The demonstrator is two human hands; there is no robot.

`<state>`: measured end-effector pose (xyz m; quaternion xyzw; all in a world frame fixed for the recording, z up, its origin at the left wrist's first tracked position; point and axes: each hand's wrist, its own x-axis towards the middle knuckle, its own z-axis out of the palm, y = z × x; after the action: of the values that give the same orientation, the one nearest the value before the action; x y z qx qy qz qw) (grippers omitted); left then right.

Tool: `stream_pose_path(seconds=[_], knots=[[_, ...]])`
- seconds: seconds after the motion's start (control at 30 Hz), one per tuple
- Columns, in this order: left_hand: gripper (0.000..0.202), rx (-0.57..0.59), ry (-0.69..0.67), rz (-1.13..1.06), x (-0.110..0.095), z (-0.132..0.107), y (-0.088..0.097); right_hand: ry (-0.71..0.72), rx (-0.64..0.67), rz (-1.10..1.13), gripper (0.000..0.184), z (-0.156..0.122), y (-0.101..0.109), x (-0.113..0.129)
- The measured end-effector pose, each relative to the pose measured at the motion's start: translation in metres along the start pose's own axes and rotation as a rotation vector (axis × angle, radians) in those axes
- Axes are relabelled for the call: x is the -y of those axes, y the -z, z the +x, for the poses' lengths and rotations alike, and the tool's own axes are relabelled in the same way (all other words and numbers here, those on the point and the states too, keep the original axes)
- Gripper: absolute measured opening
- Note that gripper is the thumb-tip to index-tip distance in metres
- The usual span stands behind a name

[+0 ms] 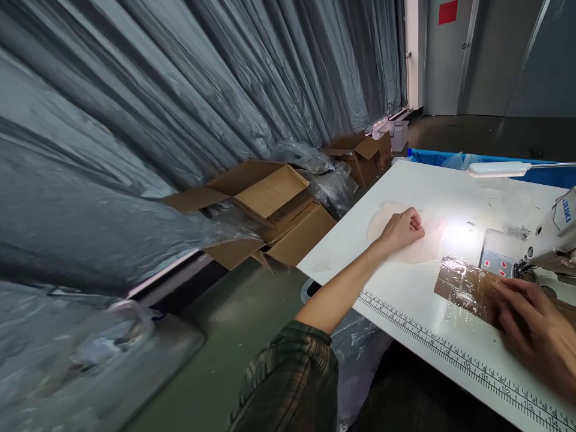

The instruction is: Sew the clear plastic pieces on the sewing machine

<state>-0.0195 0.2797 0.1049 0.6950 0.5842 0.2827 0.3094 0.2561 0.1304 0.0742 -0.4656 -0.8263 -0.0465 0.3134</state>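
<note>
1. Left hand: reaches forward over the white table and rests on a pale cream fabric piece. The fingers are curled into a loose fist, knuckles up. I cannot tell whether they pinch the fabric.
2. Fabric piece: rounded outline, lying flat on the table, left of the sewing machine and well back from the near edge. Its right end is washed out by a bright patch of light.
3. Right hand: motion-blurred, fingers stretched out and spread, grasping nothing. It lies over the right part of a brown patch covered in clear tape, just in front of the machine.
4. Sewing machine: white, marked JUKI, at the right edge of the view. A slim white lamp on a thin arm hangs above the table behind it.
5. A printed ruler strip runs along the table's near edge.
6. A plaid sleeve covers the left upper arm; the forearm is bare.
7. Floor, left of the table: open cardboard boxes against grey plastic sheeting.
</note>
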Motion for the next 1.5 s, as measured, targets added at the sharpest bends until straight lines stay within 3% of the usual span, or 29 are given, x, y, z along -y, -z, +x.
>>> stream_pose_path(seconds=[0.17,0.3,0.37,0.47,0.53,0.57,0.63,0.73,0.8,0.93,1.0,1.07,1.13,1.2,1.33,1.5], knots=[[0.021,-0.006,-0.005,-0.038,0.002,-0.001,-0.003,0.024,0.088,0.096,0.048,0.072,-0.049,0.011],[0.01,-0.052,-0.03,-0.07,0.01,0.006,0.0,0.012,0.309,0.029,0.055,0.105,-0.088,0.018],[0.008,-0.158,-0.024,-0.072,0.016,0.013,0.011,0.002,0.369,-0.012,0.054,0.106,-0.096,0.019],[0.013,-0.446,0.018,-0.139,0.03,0.025,0.044,-0.005,0.382,-0.022,0.054,0.102,-0.095,0.02],[0.007,-0.745,0.077,-0.442,0.04,0.028,0.071,-0.008,0.39,-0.02,0.055,0.101,-0.091,0.021],[0.008,-0.83,0.087,-0.602,0.045,0.026,0.085,-0.01,0.391,-0.016,0.055,0.101,-0.09,0.021],[0.011,-0.938,0.071,-0.808,0.053,0.016,0.107,-0.016,0.387,0.002,0.055,0.103,-0.09,0.021],[0.014,-0.981,0.005,-0.831,0.054,-0.013,0.126,-0.029,0.375,0.041,0.056,0.104,-0.094,0.02],[0.017,-0.833,-0.017,-0.78,0.043,-0.038,0.126,-0.035,0.325,0.091,0.059,0.102,-0.093,0.018],[0.041,-0.149,0.054,-0.742,0.001,-0.086,0.096,-0.032,0.15,0.447,0.086,0.09,-0.068,0.02],[0.042,0.2,0.085,-0.774,-0.021,-0.1,0.073,-0.103,0.248,0.724,0.104,0.081,-0.043,0.028],[0.037,0.428,0.1,-0.841,-0.039,-0.105,0.048,-0.185,0.426,1.015,0.109,0.07,-0.016,0.037],[0.036,0.548,0.112,-0.916,-0.049,-0.098,0.024,-0.295,0.599,1.22,0.092,0.06,0.007,0.045],[0.04,0.6,0.128,-0.96,-0.054,-0.084,0.001,-0.494,0.715,1.325,0.072,0.049,0.023,0.048],[0.06,0.733,0.176,-0.842,-0.061,-0.052,-0.041,-0.893,0.757,1.319,0.065,0.03,0.037,0.04],[0.055,0.717,0.157,-0.637,-0.064,-0.033,-0.078,-0.941,0.73,1.186,0.057,0.015,0.049,0.009]])
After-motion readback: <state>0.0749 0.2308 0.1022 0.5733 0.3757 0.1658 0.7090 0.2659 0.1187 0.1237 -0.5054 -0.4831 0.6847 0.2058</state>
